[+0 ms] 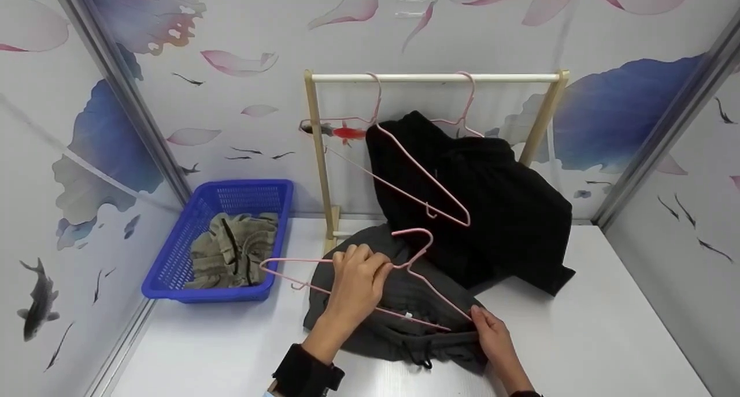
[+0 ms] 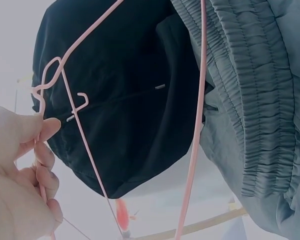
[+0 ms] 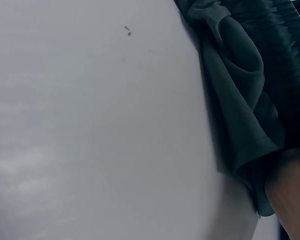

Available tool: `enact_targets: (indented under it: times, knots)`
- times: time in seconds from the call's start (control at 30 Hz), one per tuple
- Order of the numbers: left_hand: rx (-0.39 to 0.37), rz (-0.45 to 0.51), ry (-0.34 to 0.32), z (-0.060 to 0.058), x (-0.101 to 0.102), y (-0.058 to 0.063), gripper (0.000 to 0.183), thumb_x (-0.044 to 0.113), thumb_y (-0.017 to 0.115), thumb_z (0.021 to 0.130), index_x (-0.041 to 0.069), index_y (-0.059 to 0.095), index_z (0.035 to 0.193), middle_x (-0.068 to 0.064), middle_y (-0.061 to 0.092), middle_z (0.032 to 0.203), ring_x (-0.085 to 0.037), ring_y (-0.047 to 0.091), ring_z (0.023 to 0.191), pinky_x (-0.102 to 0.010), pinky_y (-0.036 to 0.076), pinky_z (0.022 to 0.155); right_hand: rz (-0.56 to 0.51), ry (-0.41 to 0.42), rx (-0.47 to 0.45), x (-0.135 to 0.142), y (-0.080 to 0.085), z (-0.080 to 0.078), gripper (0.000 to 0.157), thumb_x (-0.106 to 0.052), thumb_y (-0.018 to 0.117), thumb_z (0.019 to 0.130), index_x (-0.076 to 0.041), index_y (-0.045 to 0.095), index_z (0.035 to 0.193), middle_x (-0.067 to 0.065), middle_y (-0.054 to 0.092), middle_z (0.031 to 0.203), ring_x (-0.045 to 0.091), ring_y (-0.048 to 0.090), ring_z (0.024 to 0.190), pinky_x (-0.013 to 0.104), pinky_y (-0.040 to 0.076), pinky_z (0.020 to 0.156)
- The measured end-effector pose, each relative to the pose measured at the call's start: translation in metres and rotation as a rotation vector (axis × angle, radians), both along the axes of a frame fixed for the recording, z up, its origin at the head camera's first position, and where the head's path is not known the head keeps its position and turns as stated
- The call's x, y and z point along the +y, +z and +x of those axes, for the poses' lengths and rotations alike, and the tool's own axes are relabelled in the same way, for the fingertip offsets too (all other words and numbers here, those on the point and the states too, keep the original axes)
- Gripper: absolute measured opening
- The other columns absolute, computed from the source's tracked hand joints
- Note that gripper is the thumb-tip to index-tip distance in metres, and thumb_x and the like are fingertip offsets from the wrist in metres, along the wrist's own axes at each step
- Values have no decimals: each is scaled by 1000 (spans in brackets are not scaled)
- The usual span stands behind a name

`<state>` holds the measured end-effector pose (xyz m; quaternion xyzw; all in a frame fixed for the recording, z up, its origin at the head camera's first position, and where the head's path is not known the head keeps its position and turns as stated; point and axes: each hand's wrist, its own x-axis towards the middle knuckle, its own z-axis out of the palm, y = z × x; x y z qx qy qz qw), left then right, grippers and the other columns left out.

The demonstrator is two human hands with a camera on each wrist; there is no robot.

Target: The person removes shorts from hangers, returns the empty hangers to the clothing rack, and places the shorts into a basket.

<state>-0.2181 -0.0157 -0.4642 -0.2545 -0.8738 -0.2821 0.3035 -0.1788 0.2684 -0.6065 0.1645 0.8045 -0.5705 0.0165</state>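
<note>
My left hand (image 1: 357,281) grips a pink hanger (image 1: 433,293) by its upper bar, just left of the hook; in the left wrist view thumb and fingers curl round the bar. Beneath it, dark grey drawstring pants (image 1: 370,333) lie on the table, their gathered elastic waistband (image 2: 262,100) showing in the left wrist view. At the right end of that waistband, my right hand (image 1: 496,340) pinches the fabric, thumb close by the hanger's right arm. The hanger's right end lies within the waist opening. Only part of the right hand (image 3: 292,195) appears in the right wrist view.
Behind stands a rack with a white rail (image 1: 416,78) and wooden posts. From it hang an unloaded pink hanger (image 1: 413,157) and black pants (image 1: 497,206) on another. On the left, a blue basket (image 1: 217,295) holds a khaki garment (image 1: 234,249). Printed panels enclose the white table (image 1: 601,327).
</note>
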Motion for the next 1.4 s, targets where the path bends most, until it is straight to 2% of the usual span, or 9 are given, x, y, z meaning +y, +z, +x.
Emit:
enact_targets:
  times: [0.2,0.43,0.73,0.93,1.03,1.13,1.2,1.27,1.4]
  knots:
    - [37,6,5,-2,-6,2,15,24,70,99,15,74,87,-1,54,80,-20,46,76,-39,29,76,-6,-5,-16,2,-1,-1,62,-42,41,111,8,47,148,32,36,157,49,29,150,59,21,122]
    - [25,15,13,-3,-15,7,15,24,70,98,14,73,87,-1,53,80,-20,45,76,-39,28,77,-14,8,-30,2,-1,-4,64,-43,40,112,6,43,152,31,33,159,49,26,151,59,20,123]
    - [53,42,3,-4,-22,12,14,22,70,98,14,74,87,-1,54,80,-20,47,76,-40,28,78,-23,5,-29,0,1,-3,65,-45,38,112,6,43,152,30,33,160,49,25,151,59,19,123]
    - [59,91,-2,-6,-28,20,13,21,71,98,14,74,87,-1,54,79,-20,48,77,-40,28,77,-18,16,-56,0,0,-5,66,-45,38,112,7,42,152,31,29,161,49,21,152,60,17,123]
    - [66,88,-5,-7,-30,23,13,21,70,98,14,75,88,-2,54,79,-21,48,77,-40,27,76,-38,17,-47,1,2,-5,63,-41,40,112,7,43,152,31,31,161,49,23,152,60,18,123]
    - [73,87,-14,-8,-32,23,13,22,70,98,14,75,89,-2,54,79,-20,46,76,-39,26,76,-74,-6,-11,2,6,-4,50,-34,44,112,5,56,141,27,49,150,41,42,143,54,29,120]
    - [78,94,-24,-10,-33,23,12,21,70,98,14,75,89,-2,54,80,-19,45,76,-38,25,76,-104,-24,17,4,11,-4,44,-33,46,112,1,64,131,18,60,138,27,52,130,43,37,114]
    - [84,102,-34,-11,-33,23,12,21,70,98,13,75,90,-2,54,80,-19,45,75,-38,25,76,-123,-31,36,6,17,-3,43,-36,46,111,-2,68,125,9,65,128,14,55,116,31,40,105]
    - [100,109,-58,-14,-33,23,13,23,69,99,14,75,92,-1,53,81,-19,44,76,-39,26,77,-127,5,80,8,30,-3,50,-43,44,111,-5,70,128,5,69,128,0,57,111,16,40,97]
